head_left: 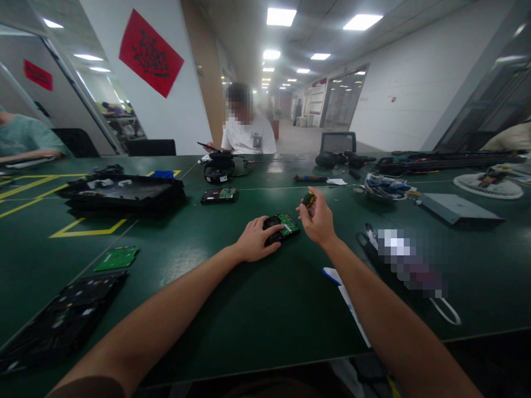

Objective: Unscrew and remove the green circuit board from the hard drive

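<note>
A hard drive [290,223] with its green circuit board facing up lies on the green table. My left hand [254,239] grips it from the left, fingers over the top and thumb along the near side. Just right of the drive, my right hand [318,218] is raised, closed around the black-and-yellow handle of a screwdriver [308,199]. The screwdriver's tip cannot be made out. Farther back to the left rests a second hard drive [219,195], apart from both hands.
At the left are a black tray [124,190], a loose green circuit board [117,258] and a black plastic frame [62,318]. To the right lie a grey metal box [460,209], bundled cables [385,187] and a blurred-out pouch-like item [409,260]. A person [249,130] sits opposite.
</note>
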A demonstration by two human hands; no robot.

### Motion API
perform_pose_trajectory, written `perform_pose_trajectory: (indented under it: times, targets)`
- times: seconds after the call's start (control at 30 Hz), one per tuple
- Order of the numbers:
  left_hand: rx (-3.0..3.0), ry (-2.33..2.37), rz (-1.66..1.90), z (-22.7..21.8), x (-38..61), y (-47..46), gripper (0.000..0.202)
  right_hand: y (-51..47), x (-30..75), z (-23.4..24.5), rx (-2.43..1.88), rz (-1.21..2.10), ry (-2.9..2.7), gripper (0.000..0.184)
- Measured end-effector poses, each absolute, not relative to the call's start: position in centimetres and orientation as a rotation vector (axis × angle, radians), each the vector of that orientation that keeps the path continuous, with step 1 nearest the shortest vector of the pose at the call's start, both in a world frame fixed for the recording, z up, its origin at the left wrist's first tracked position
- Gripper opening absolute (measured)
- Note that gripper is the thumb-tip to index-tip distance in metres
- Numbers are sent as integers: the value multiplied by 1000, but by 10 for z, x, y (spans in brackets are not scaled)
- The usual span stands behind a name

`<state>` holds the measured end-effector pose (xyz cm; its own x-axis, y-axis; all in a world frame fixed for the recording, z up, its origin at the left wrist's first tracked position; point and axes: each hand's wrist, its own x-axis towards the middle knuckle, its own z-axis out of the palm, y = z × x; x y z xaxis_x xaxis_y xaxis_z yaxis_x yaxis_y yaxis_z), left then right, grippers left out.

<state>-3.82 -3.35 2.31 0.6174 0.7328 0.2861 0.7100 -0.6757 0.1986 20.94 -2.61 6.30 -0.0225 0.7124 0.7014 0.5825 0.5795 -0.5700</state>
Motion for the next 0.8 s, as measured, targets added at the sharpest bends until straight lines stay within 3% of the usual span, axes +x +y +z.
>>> perform_pose_trajectory:
  times: [0.5, 0.8]
  targets:
    - [2787, 1235, 552, 20, -39, -32, 63, -23, 208, 64, -999, -121, -1718, 53]
    - [2772, 1242, 543, 23, -38, -33, 62, -22, 209, 62, -995, -96, -1697, 52]
